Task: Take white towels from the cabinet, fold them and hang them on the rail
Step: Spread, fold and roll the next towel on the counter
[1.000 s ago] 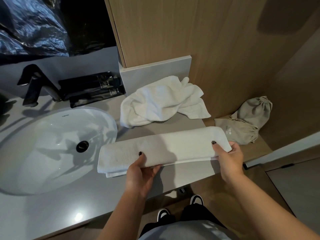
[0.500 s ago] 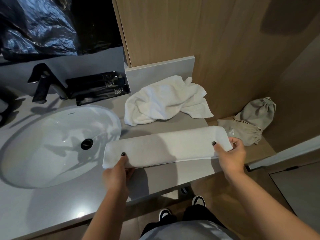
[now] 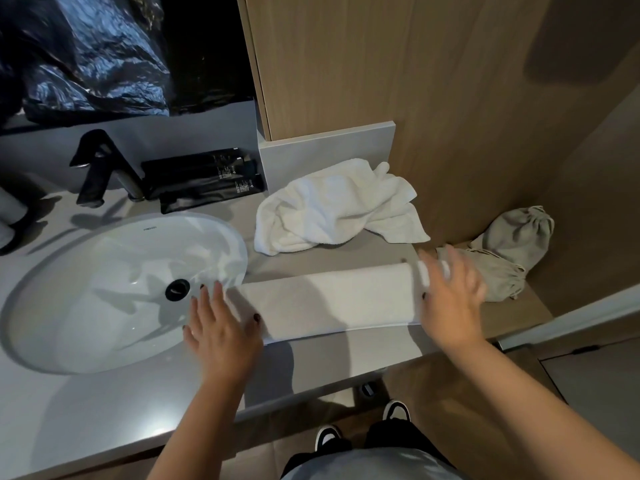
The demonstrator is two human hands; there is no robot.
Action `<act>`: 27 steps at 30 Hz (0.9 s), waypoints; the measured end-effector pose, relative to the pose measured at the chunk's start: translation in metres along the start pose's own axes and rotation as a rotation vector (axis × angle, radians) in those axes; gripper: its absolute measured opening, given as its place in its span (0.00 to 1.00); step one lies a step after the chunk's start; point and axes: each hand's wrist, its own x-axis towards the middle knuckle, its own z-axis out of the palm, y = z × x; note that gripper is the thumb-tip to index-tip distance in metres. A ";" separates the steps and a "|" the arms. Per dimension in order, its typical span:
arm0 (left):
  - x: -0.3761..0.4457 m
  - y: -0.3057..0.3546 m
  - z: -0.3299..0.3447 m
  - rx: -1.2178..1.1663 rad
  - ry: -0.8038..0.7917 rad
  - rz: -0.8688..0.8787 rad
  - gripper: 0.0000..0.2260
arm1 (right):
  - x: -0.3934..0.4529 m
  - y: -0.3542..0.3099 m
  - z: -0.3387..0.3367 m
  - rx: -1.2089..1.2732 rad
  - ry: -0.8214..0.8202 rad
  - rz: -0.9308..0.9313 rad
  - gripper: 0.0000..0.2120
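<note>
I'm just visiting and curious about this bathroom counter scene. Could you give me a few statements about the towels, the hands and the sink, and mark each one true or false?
1. A folded white towel lies flat on the counter in front of the person. True.
2. The left hand grips a black bottle. False: its fingers are spread at the folded towel's left end, holding nothing.
3. A crumpled white towel sits behind the folded one. True.
4. The sink is full of water. False: the basin looks dry and the drain is visible.
5. The right hand is at the folded towel's right end, fingers spread. True.
</note>
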 end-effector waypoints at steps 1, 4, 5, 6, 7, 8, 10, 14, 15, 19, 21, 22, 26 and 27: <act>0.004 0.000 0.000 0.076 -0.053 0.106 0.38 | 0.005 -0.006 0.000 -0.103 -0.081 -0.175 0.47; 0.017 0.005 0.001 0.360 -0.218 0.491 0.40 | 0.015 -0.037 0.006 -0.135 -0.463 -0.663 0.50; 0.019 0.008 0.001 0.419 -0.298 0.558 0.40 | 0.017 -0.047 0.009 -0.141 -0.574 -0.733 0.47; 0.022 0.010 0.002 0.461 -0.373 0.578 0.39 | 0.018 -0.055 0.013 -0.146 -0.637 -0.761 0.45; 0.025 0.009 0.001 0.489 -0.433 0.580 0.38 | 0.020 -0.062 0.015 -0.137 -0.666 -0.771 0.43; 0.029 0.007 0.001 0.499 -0.462 0.590 0.35 | 0.023 -0.067 0.015 -0.105 -0.679 -0.771 0.41; 0.036 -0.004 0.000 0.466 -0.465 0.647 0.31 | 0.031 -0.071 0.016 0.055 -0.640 -0.761 0.33; 0.044 -0.020 0.004 0.251 -0.424 0.707 0.29 | 0.035 -0.093 0.031 0.287 -0.449 -0.668 0.21; 0.043 -0.021 0.006 0.225 -0.401 0.696 0.28 | 0.031 -0.101 0.037 0.248 -0.459 -0.647 0.24; 0.033 -0.013 0.017 0.228 -0.229 0.579 0.26 | 0.018 -0.107 0.054 -0.006 -0.378 -0.727 0.28; 0.029 -0.008 0.020 0.263 -0.192 0.475 0.29 | 0.024 -0.099 0.056 -0.036 -0.373 -0.763 0.27; 0.029 -0.007 0.020 0.279 -0.190 0.436 0.30 | 0.027 -0.096 0.057 -0.039 -0.379 -0.782 0.27; 0.029 -0.015 0.017 0.335 -0.199 0.385 0.35 | 0.031 -0.078 0.056 -0.116 -0.468 -0.788 0.31; 0.029 -0.017 0.016 0.340 -0.207 0.380 0.37 | 0.032 -0.068 0.054 -0.120 -0.467 -0.765 0.33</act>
